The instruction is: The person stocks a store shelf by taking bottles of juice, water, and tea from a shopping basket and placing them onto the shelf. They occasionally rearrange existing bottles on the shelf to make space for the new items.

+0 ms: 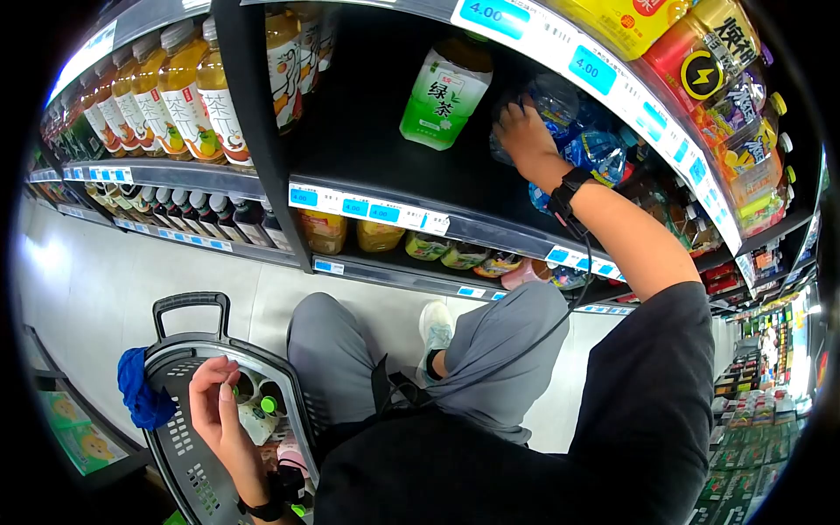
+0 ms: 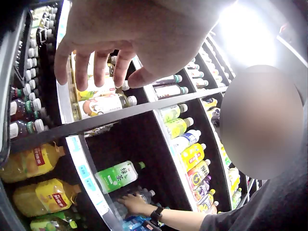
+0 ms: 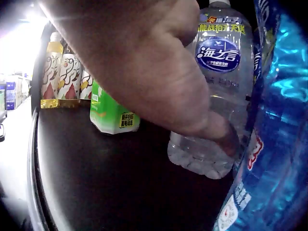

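Note:
On the dark shelf, my right hand (image 1: 529,144) grips a large clear plastic bottle (image 3: 221,91) with a blue oval label. The bottle stands upright, its side partly covered by the hand in the right wrist view. Blue-labelled bottles (image 1: 599,156) crowd close on its right. A green tea bottle (image 1: 446,98) stands on the same shelf, left of the hand. Low at the left, my left hand (image 1: 223,416) hovers over a grey shopping basket (image 1: 188,455), its fingers loosely bent around nothing. White bottles with green caps (image 1: 256,420) lie inside the basket.
Rows of amber tea bottles (image 1: 179,87) fill the shelf beyond a black upright divider (image 1: 249,79). Price-tag rails (image 1: 367,208) edge the shelves. A blue cloth (image 1: 144,389) hangs on the basket's side. A cable (image 1: 582,289) runs from the right wrist.

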A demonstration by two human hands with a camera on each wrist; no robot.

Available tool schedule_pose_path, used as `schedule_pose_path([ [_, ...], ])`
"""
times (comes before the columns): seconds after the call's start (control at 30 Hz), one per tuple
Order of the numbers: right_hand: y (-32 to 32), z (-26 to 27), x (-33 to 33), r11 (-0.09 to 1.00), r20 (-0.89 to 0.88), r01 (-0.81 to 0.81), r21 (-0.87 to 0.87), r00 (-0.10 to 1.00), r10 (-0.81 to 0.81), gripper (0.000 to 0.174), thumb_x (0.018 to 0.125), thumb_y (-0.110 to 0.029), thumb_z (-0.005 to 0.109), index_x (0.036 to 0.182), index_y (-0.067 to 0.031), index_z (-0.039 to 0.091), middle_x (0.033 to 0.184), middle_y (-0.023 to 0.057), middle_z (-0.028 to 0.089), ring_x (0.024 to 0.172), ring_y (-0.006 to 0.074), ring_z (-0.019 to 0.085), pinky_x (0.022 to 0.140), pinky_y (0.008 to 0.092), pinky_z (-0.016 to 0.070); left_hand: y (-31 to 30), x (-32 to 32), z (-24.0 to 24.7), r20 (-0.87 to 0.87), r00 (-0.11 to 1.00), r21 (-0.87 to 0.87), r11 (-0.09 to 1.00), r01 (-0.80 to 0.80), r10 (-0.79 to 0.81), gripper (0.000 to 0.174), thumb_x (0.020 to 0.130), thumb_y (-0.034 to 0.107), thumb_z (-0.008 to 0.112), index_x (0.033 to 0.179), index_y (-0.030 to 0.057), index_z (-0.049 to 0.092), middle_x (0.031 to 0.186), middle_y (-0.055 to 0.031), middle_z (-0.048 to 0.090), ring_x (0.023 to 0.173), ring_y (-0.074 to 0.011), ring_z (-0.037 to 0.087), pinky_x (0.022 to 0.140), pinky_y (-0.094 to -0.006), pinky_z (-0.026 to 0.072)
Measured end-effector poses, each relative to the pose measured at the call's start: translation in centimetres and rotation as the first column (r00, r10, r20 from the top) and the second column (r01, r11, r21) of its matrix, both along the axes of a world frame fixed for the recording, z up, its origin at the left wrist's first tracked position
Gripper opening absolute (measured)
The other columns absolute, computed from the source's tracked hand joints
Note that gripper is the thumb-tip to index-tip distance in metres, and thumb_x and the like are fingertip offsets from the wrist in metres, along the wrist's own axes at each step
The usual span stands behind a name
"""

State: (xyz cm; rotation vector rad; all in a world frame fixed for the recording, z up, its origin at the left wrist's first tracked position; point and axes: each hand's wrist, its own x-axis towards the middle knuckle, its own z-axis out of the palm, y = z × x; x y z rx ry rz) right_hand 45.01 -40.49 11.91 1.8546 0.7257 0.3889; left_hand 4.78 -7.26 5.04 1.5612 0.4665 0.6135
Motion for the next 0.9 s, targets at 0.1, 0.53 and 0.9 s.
schedule_pose_path([
  [0.1, -0.1, 0.0, -0.1, 1.0, 0.024, 0.004, -0.007, 1.0, -0.004, 0.038, 0.086, -0.017, 0.058, 0.124, -0.0143, 0.06, 0.123, 0.0057, 0.057, 0.123, 0.024, 0.046, 0.114, 0.0466, 0.0212, -0.2, 0.0, 0.1, -0.008, 1.0, 0.006, 1.0, -0.001, 0.001, 0.015, 0.094, 0.014, 0.051, 0.104, 0.003, 0.055, 0.119, -0.0132, 0.055, 0.107, -0.0211, 0.057, 0.095, -0.0383, 0.0442],
  [0.53, -1.3, 1.0, -1.5, 0.979, -0.027, -0.181, 0.092, 0.983, 0.184, 0.029, 0.085, -0.019, 0.057, 0.111, -0.013, 0.068, 0.12, 0.0075, 0.059, 0.123, 0.0261, 0.047, 0.111, 0.048, 0.0241, -0.5, 0.3, 0.5, 0.0, 1.0, 0.0, 1.0, -0.008, 0.008, 0.014, 0.094, 0.013, 0.051, 0.103, 0.0025, 0.055, 0.117, -0.0127, 0.056, 0.106, -0.0207, 0.057, 0.095, -0.038, 0.0448],
  [0.9, 9.6, 2.1, -4.0, 0.751, 0.05, -0.608, 0.259, 0.785, 0.618, 0.025, 0.08, -0.016, 0.062, 0.104, -0.0134, 0.068, 0.125, 0.0069, 0.058, 0.128, 0.0248, 0.045, 0.114, 0.05, 0.0242, -0.6, 0.4, 0.9, 0.004, 1.0, -0.012, 1.0, -0.014, 0.014, 0.012, 0.094, 0.012, 0.051, 0.101, 0.0032, 0.055, 0.115, -0.0107, 0.056, 0.105, -0.0194, 0.057, 0.096, -0.0369, 0.0434],
])
